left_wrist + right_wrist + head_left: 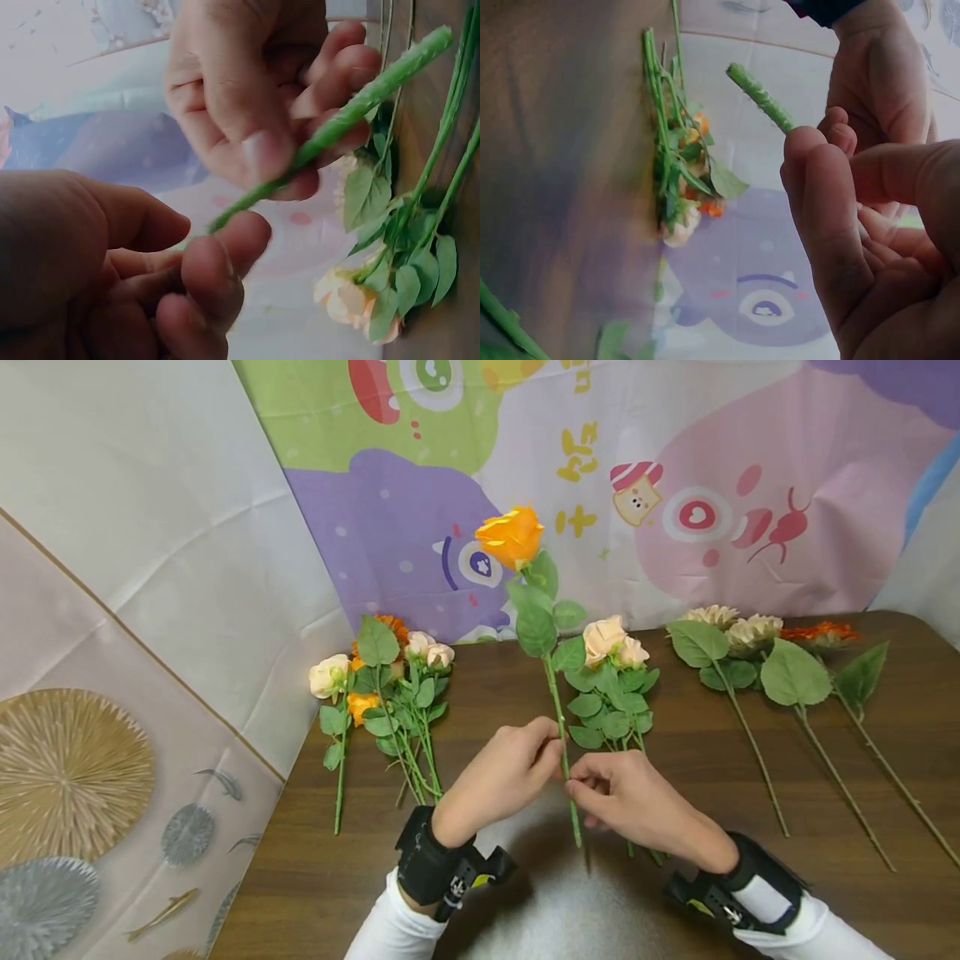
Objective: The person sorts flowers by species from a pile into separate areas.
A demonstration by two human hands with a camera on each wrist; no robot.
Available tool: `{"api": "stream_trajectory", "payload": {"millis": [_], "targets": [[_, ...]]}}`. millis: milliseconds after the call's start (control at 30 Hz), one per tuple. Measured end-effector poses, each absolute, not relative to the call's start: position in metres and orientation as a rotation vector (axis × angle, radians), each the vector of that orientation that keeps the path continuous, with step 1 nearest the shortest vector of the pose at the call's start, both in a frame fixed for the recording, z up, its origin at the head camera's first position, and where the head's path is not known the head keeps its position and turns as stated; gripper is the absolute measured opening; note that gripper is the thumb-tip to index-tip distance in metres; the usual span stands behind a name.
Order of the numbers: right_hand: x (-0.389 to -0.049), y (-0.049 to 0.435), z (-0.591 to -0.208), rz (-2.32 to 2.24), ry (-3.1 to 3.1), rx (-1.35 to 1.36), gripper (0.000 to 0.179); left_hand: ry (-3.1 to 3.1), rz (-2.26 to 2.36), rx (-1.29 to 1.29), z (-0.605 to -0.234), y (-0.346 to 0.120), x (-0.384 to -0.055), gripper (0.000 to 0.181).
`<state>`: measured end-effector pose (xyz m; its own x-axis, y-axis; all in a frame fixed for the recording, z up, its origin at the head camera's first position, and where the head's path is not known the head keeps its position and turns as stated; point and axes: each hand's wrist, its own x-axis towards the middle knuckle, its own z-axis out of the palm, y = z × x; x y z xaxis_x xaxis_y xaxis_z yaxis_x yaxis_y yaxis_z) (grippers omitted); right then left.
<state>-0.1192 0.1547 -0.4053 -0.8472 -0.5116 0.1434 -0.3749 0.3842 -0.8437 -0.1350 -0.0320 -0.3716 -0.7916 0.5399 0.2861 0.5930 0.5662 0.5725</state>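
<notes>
Above a brown bench (285,893), the right hand (637,795) pinched the stem (554,693) of an orange rose (513,537); the left hand (506,772) gripped it higher.

The head view looks forward and down from above the person, far enough off to cover the dark brown wooden table (690,760) and the pastel cartoon-printed cloth backdrop (645,560). The wrist views sit close to the left hand (495,777) and right hand (633,802), rolled sideways: the tabletop runs up the right edge of the left wrist view and the left side of the right one. All three share the slender green stem (345,120). The head view shares peach roses with green leaves (349,300) with the left wrist view, and a mixed orange-and-pale flower bunch (691,180) with the right.
</notes>
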Motion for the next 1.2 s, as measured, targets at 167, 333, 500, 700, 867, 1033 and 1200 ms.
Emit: {"api": "stream_trajectory", "payload": {"millis": [167,333,500,700,867,1033,1200], "targets": [[-0.121,0.150,-0.410,-1.443,2.531,-0.690,0.011,-2.739,-0.944,-0.855,-0.368,-0.039,-0.136,0.018],[-0.123,0.144,-0.422,-1.433,2.530,-0.583,0.011,-2.735,-0.919,-0.785,-0.365,-0.044,-0.136,0.018],[-0.123,0.139,-0.432,-1.413,2.515,-0.535,0.011,-2.742,-0.905,-0.783,-0.363,-0.044,-0.135,0.017],[-0.123,0.139,-0.435,-1.432,2.482,-0.514,0.012,-2.759,-0.879,-0.764,-0.362,-0.044,-0.132,0.018],[-0.125,0.139,-0.441,-1.481,2.415,-0.506,0.014,-2.762,-0.858,-0.777,-0.362,-0.043,-0.131,0.020],[-0.127,0.136,-0.450,-1.500,2.365,-0.463,0.017,-2.766,-0.813,-0.780,-0.361,-0.042,-0.130,0.020],[-0.128,0.135,-0.455,-1.549,2.338,-0.387,0.020,-2.767,-0.776,-0.790,-0.361,-0.041,-0.129,0.020]]}}
